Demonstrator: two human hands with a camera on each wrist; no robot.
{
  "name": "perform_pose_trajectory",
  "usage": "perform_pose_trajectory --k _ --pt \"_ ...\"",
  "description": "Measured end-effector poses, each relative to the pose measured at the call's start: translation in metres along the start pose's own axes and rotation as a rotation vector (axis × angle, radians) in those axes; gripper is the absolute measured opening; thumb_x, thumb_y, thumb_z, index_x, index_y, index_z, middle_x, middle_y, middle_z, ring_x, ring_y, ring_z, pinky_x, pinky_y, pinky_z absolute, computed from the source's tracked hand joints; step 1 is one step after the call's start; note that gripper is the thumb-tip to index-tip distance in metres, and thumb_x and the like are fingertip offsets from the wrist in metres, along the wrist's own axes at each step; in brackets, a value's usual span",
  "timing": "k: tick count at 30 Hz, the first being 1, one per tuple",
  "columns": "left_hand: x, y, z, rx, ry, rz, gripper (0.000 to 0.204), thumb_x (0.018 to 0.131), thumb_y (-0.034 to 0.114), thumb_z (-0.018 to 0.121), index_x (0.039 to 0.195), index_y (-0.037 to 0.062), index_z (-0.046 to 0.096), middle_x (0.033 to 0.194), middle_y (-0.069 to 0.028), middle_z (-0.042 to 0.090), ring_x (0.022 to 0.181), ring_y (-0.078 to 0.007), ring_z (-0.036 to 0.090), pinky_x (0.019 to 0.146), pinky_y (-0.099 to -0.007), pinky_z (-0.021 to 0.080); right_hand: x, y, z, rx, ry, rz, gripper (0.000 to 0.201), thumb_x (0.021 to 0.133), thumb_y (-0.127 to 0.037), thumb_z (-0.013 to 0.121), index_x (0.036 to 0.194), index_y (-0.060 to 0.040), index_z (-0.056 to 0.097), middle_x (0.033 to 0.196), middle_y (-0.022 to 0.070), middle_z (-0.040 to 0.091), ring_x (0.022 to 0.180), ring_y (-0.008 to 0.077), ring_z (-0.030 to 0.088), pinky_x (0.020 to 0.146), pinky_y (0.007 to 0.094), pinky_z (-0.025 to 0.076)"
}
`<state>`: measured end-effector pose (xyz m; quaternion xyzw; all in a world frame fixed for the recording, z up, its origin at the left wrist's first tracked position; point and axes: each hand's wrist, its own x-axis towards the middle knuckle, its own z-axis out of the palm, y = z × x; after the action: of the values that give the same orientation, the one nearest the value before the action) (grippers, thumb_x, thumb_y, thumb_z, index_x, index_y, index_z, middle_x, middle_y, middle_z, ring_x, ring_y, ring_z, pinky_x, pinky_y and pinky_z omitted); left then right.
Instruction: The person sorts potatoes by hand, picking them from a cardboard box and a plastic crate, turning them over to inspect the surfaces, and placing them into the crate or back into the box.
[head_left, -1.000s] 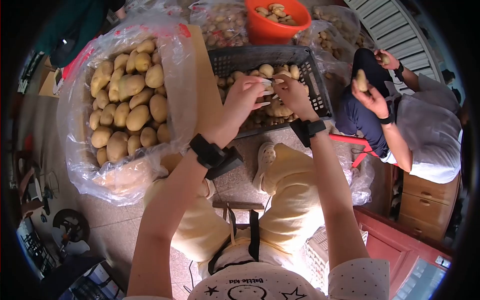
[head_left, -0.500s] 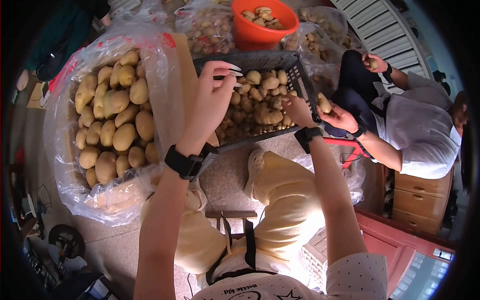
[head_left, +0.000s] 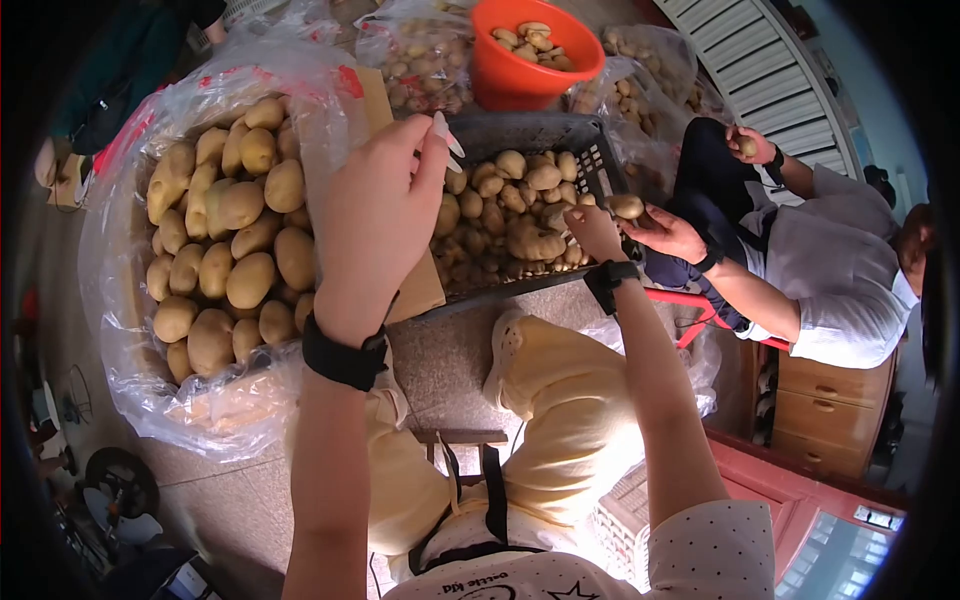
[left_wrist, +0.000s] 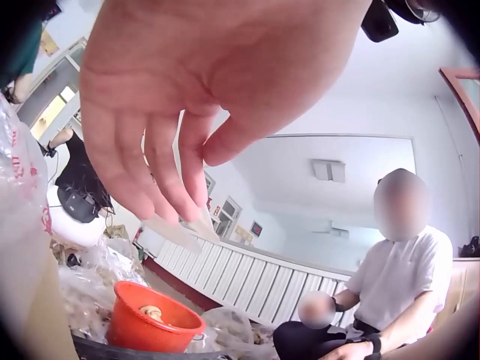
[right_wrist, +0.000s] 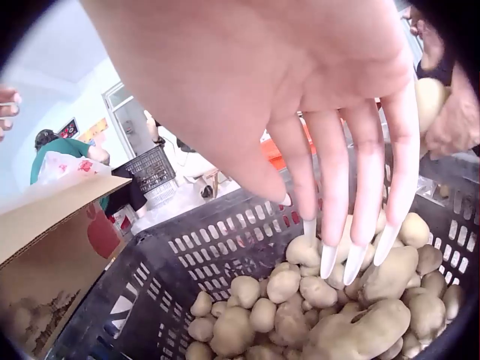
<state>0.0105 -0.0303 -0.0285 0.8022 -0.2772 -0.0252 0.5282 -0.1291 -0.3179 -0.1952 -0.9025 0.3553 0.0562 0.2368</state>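
Note:
My left hand (head_left: 385, 220) is raised beside the left end of the black crate (head_left: 540, 128), over a cardboard flap (head_left: 418, 290). Loosely bent fingers with long pale nails hang down in the left wrist view, holding nothing. Over the crate's right part is my right hand (head_left: 597, 232). The right wrist view shows its fingers (right_wrist: 366, 172) extended, nails right at the small potatoes (right_wrist: 319, 291). A large knobby potato (right_wrist: 360, 330) lies just below them. Close beside that hand, another person's hand (head_left: 672, 236) holds an oblong potato (head_left: 627, 206).
Large potatoes (head_left: 255, 280) fill a plastic-lined box on the left. An orange bucket (head_left: 520, 88) of potatoes and bags of potatoes (head_left: 425, 70) stand behind the crate. The seated person (head_left: 830, 270) at right holds a second potato (head_left: 747, 146) in the other hand.
My hands, together over the crate a second ago, have parted: the left moved left and up, the right went to the crate's right side. The other person's potato came leftward to the crate.

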Motion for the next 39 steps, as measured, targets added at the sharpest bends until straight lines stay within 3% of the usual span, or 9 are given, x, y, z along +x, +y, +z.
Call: perform_pose_trajectory --k 9,12,14,24,30,32,35,38,39 --pt "0.003 0.009 -0.002 0.195 -0.012 0.062 0.031 0.095 0.027 0.048 0.076 0.0031 0.057 0.071 -0.0137 0.060 0.067 -0.0348 0.059 0.059 -0.0446 0.044 0.015 0.037 0.014 -0.113 0.035 0.117 0.037 0.082 -0.041 0.059 0.097 -0.0093 0.071 0.083 0.0141 0.070 0.086 0.0328 0.067 0.081 0.0410 0.052" --pt "0.003 0.011 -0.003 0.240 -0.054 0.031 0.030 0.096 0.027 0.048 0.092 0.0028 0.065 0.069 -0.0115 0.063 0.062 -0.0238 0.062 0.058 -0.0324 0.044 0.018 0.048 0.020 -0.093 0.009 0.166 0.036 0.082 -0.040 0.059 0.099 -0.0102 0.071 0.084 0.0131 0.070 0.088 0.0325 0.067 0.083 0.0404 0.051" --pt "0.002 0.012 -0.002 0.197 -0.038 0.078 0.035 0.096 0.026 0.047 0.073 0.0010 0.055 0.069 -0.0159 0.057 0.067 -0.0359 0.058 0.062 -0.0458 0.044 0.020 0.051 0.022 -0.113 0.030 0.180 0.036 0.082 -0.040 0.059 0.099 -0.0104 0.071 0.086 0.0135 0.070 0.089 0.0322 0.067 0.083 0.0404 0.051" --pt "0.003 0.014 -0.001 0.228 -0.047 0.074 0.032 0.096 0.025 0.047 0.077 0.0011 0.056 0.074 -0.0149 0.059 0.070 -0.0352 0.059 0.064 -0.0459 0.045 0.015 0.064 0.021 -0.183 0.105 0.308 0.034 0.079 -0.033 0.055 0.100 -0.0092 0.069 0.103 0.0225 0.066 0.101 0.0413 0.061 0.088 0.0465 0.049" --pt "0.002 0.011 -0.001 0.241 -0.105 0.026 0.028 0.094 0.023 0.049 0.078 0.0015 0.057 0.074 -0.0141 0.060 0.073 -0.0339 0.060 0.065 -0.0447 0.046 0.025 0.100 0.034 -0.213 0.106 0.346 0.028 0.075 -0.034 0.060 0.095 -0.0173 0.071 0.100 0.0154 0.068 0.099 0.0362 0.063 0.089 0.0444 0.049" --pt "0.001 0.002 0.003 0.268 -0.035 0.128 0.019 0.092 0.023 0.055 0.097 0.0057 0.062 0.073 -0.0111 0.061 0.063 -0.0252 0.062 0.058 -0.0336 0.047 0.021 0.094 0.029 -0.205 0.091 0.324 0.030 0.075 -0.032 0.060 0.098 -0.0155 0.070 0.101 0.0171 0.068 0.099 0.0369 0.063 0.088 0.0448 0.049" --pt "0.004 0.003 0.004 0.208 -0.099 0.251 0.018 0.086 0.011 0.059 0.103 0.0076 0.061 0.088 -0.0090 0.064 0.068 -0.0244 0.064 0.062 -0.0323 0.049 0.023 0.095 0.030 -0.191 0.068 0.280 0.033 0.075 -0.031 0.060 0.102 -0.0151 0.069 0.103 0.0180 0.067 0.099 0.0369 0.063 0.088 0.0450 0.050" --pt "0.008 0.019 0.004 0.142 -0.006 0.544 0.029 0.078 0.001 0.058 0.106 0.0081 0.058 0.096 -0.0070 0.063 0.069 -0.0230 0.063 0.061 -0.0316 0.049 0.028 0.096 0.032 -0.207 0.053 0.252 0.033 0.074 -0.033 0.062 0.103 -0.0171 0.069 0.104 0.0168 0.067 0.101 0.0355 0.063 0.088 0.0442 0.050" --pt "0.005 0.029 0.000 0.042 -0.078 0.471 0.028 0.072 -0.005 0.054 0.097 0.0064 0.059 0.097 -0.0058 0.061 0.070 -0.0232 0.061 0.060 -0.0304 0.048 0.028 0.095 0.032 -0.229 0.048 0.246 0.034 0.074 -0.034 0.063 0.104 -0.0176 0.069 0.104 0.0164 0.067 0.101 0.0349 0.063 0.088 0.0439 0.050"
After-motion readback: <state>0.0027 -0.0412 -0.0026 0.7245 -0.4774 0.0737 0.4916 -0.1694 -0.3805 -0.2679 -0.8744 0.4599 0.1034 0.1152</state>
